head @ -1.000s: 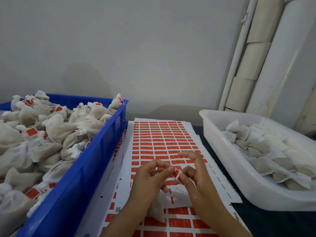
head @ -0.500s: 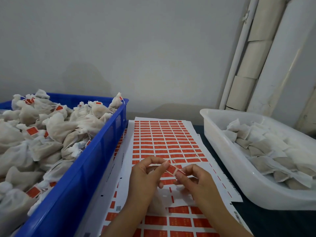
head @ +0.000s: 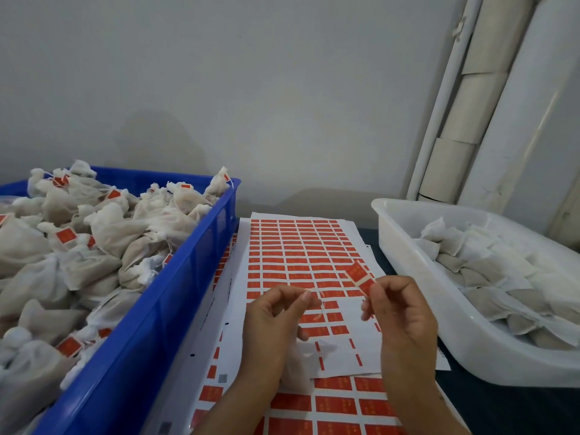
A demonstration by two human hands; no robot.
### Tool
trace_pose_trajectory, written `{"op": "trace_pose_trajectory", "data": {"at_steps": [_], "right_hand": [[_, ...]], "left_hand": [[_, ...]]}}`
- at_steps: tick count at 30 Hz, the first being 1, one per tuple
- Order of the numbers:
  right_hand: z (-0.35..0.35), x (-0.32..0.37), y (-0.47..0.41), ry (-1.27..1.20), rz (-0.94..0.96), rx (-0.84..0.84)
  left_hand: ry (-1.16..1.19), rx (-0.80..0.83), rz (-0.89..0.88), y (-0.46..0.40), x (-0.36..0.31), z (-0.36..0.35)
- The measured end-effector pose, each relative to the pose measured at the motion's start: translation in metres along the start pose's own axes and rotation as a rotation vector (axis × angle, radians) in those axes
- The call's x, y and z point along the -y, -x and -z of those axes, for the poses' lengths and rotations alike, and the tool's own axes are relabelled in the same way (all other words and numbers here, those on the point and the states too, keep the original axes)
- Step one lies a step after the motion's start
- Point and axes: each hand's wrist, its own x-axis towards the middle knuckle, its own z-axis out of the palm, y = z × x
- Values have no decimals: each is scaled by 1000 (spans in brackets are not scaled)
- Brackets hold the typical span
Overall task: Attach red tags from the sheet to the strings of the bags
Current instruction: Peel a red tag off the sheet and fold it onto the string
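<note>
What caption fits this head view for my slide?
Right hand pinches a red tag; left hand pinches a bag's string above the tag sheet.

Two bare forearms and hands (head: pixel 314 321), seemingly no sleeves

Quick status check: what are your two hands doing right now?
Right hand pinches red tag, lifted off sheet. Left hand pinches string, bag hanging below. Tag not yet on string. Nothing between them.

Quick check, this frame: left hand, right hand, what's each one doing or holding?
Left hand: thumb and forefinger pinch the string of a bag.
Right hand: fingertips pinch a red tag, lifted off the sheet.
</note>
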Motion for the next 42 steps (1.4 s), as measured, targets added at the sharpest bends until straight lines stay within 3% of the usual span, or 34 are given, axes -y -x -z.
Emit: {"op": "trace_pose_trajectory", "data": {"at_steps": [4,7,14,42], "right_hand": [[-13,-5,7,-191,-314,116],[-24,-14,13,-180,-452,123],[-23,-21,11,-176,-479,49],[-21,-28,8,-64,-476,76]], "left_hand": [[-14,36,-23,2,1,-2],[-58,58,-57,3,0,-2],[-85,72,-66,3,1,-4],[-109,117,-36,5,0,-5]]}}
